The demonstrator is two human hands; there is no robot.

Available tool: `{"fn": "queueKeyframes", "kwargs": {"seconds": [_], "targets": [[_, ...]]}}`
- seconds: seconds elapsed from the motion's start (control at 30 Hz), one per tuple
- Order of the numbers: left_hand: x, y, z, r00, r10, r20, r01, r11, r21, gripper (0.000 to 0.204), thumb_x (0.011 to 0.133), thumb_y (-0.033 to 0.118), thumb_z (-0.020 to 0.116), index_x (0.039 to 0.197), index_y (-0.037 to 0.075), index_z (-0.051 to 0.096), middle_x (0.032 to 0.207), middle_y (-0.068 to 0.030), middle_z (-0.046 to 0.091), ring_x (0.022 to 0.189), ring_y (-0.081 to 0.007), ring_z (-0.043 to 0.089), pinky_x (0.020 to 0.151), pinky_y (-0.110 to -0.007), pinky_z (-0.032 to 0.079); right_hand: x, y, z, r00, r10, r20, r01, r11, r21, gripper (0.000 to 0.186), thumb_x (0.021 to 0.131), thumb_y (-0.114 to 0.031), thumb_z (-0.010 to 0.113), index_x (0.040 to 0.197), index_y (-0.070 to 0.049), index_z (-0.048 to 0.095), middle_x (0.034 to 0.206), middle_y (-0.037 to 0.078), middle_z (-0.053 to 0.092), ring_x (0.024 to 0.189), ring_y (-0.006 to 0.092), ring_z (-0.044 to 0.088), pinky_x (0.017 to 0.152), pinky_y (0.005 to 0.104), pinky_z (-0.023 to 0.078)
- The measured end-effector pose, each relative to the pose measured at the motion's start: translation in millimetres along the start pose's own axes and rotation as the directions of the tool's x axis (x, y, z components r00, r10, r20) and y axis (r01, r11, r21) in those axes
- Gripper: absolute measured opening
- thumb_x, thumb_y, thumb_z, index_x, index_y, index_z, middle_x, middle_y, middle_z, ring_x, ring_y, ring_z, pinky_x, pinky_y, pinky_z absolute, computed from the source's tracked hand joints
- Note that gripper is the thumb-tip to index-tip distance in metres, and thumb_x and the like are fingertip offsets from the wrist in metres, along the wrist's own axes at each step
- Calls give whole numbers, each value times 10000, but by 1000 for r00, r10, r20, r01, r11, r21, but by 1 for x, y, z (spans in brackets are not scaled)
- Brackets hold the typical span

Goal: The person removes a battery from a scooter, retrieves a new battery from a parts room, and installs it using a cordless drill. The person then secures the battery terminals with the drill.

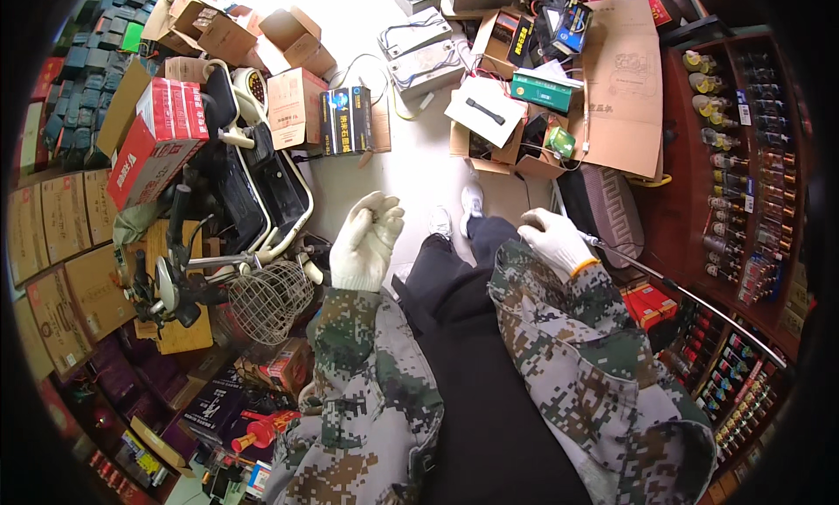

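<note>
My left hand, in a white knit glove, is raised left of my legs with its fingers curled inward. A small dark spot shows between its fingers, too small to name. My right hand, gloved in white with an orange cuff edge, hangs by my right thigh, its fingers bent together. Something tiny and dark is at its fingertips, and I cannot make out what it is. A thin dark cable comes down close to those fingers. Just past the right wrist lies the end of a metal pole.
An electric bike with a wire basket stands at left, a red-and-white carton on it. Ahead are grey batteries, a black-and-blue box and an open carton bearing a green box. Shelves of small packaged goods line the right.
</note>
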State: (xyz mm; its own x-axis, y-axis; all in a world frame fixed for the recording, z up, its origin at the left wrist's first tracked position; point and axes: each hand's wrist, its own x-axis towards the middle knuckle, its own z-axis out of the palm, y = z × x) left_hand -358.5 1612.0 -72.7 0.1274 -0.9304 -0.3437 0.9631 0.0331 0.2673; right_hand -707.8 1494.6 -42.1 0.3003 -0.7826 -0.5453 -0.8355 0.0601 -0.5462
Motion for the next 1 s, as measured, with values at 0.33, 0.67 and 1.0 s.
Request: {"fn": "queueKeyframes", "kwargs": {"seconds": [0.33,0.67,1.0], "targets": [[166,84,65,962,96,-256,-63,989,135,344,1119,112,579,1428,-38,552,1154,-153,652,951,-186,687,803,-272,645,241,-67,-80,987,-108,118,99,992,77,412,983,-369,697,1245,-54,741,1192,174,771,1120,331,742,983,385,564],[301,176,72,926,35,-376,-31,999,17,355,1146,257,555,1382,-6,597,1008,-146,730,810,-191,737,690,-263,627,443,-138,-147,998,-4,66,11,995,-101,404,990,-330,688,1255,-31,746,1134,192,781,1070,313,750,967,399,569],[321,292,30,915,119,-387,-161,984,-77,298,1140,174,557,1348,-31,611,1039,-125,664,863,-170,664,725,-280,600,503,-278,-104,939,-321,124,339,923,-182,523,1013,-246,737,1471,-44,584,1233,123,747,1118,196,720,966,331,564]]}}
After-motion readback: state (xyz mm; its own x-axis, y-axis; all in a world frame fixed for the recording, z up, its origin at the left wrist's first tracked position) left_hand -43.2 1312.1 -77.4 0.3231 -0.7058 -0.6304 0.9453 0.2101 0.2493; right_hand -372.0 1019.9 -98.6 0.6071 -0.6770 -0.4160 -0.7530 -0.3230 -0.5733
